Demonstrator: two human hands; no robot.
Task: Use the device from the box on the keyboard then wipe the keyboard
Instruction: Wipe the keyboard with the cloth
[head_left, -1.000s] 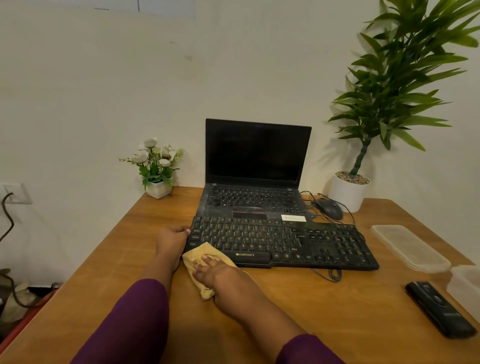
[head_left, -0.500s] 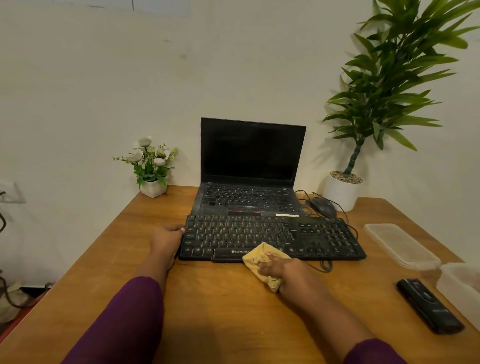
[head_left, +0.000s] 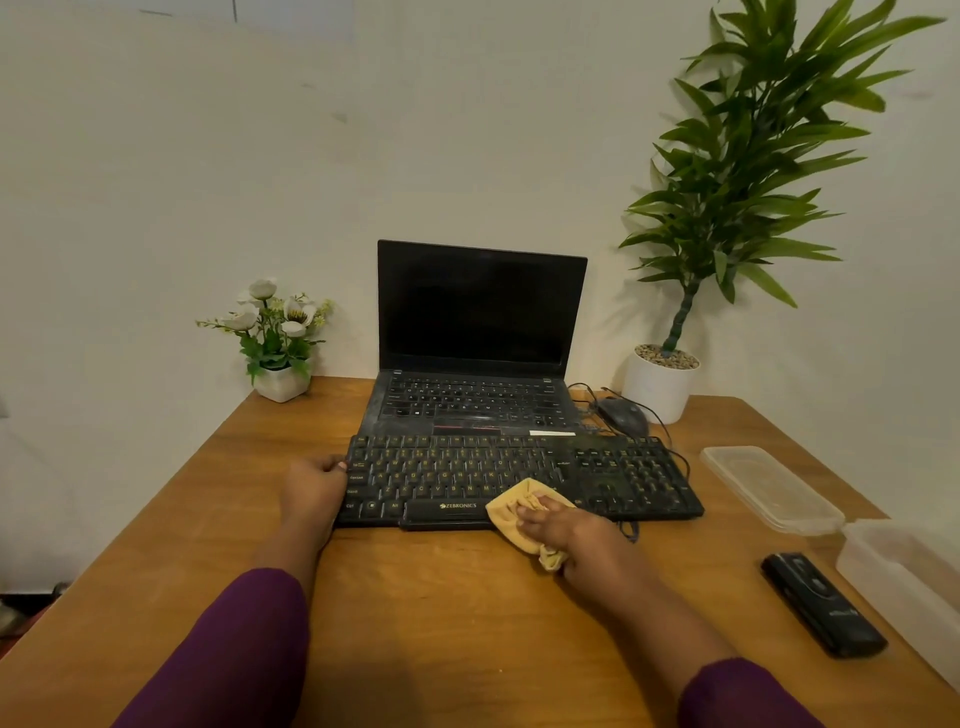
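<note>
Nearest the camera, two purple sleeves (head_left: 244, 654) reach out over a smooth wooden desk (head_left: 426, 613) with a warm, fine grain. The right hand (head_left: 566, 530) is clenched on a soft, crumpled yellow cloth (head_left: 519, 512), pressing it onto the front edge of the black keyboard (head_left: 519, 478), just right of the branded space bar; a fold of cloth hangs out beneath the palm onto the desk. The left hand (head_left: 311, 488) is curled against the keyboard's left end, fingers closed on its corner. The keyboard is flat, matte plastic with yellow lettering, and its cable loops out beside the right wrist.

To the right, well apart from both hands, a slim black oblong device (head_left: 823, 605) lies flat on the desk, just beside a translucent plastic box (head_left: 904, 582) at the frame edge. Its clear rectangular lid (head_left: 769, 488) lies a little farther back.

Behind the keyboard and touching it stands an open black laptop (head_left: 480, 332) with a dark screen. A rounded black mouse (head_left: 623, 415) sits to its right. A small white pot of white flowers (head_left: 275, 332) stands at back left, and a tall leafy plant (head_left: 743, 171) in a round white pot at back right.
</note>
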